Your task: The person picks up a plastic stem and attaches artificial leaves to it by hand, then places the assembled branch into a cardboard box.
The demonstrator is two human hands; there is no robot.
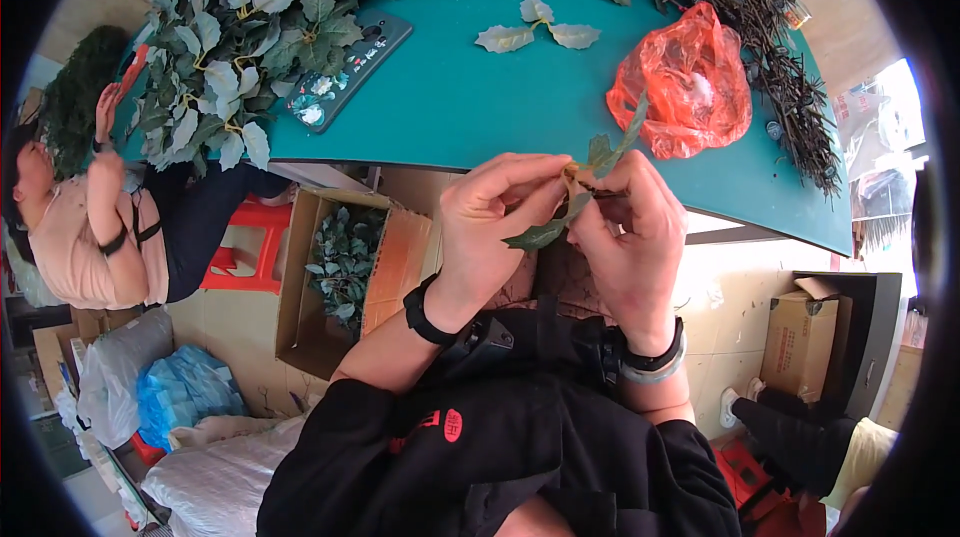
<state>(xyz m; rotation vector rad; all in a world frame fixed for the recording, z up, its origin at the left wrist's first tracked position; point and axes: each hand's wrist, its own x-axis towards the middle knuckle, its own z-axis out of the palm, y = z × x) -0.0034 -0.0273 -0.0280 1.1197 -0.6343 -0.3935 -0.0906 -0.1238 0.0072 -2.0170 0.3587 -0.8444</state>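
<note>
In front of my chest, both hands work on a small artificial leaf sprig (548, 233) with toothed green leaves. My left hand (500, 217) pinches it near a light brown joint between thumb and fingertips. My right hand (640, 237) is closed round the other side, where a short dark stem shows between the fingers. One leaf points down to the left, others up to the right past my right fingertips. Beyond my hands, a loose three-leaf sprig (537, 27) lies on the green table (450, 97). A crumpled red plastic bag (690, 87) with something pale inside sits near my right hand.
Leaf sprigs (240, 57) are heaped at the table's far left, beside a phone in a floral case (345, 77). Dark stems (790, 87) line the right edge. Below stands a cardboard box (390, 267) of leaves. A person (100, 227) sits at left; another's legs show lower right.
</note>
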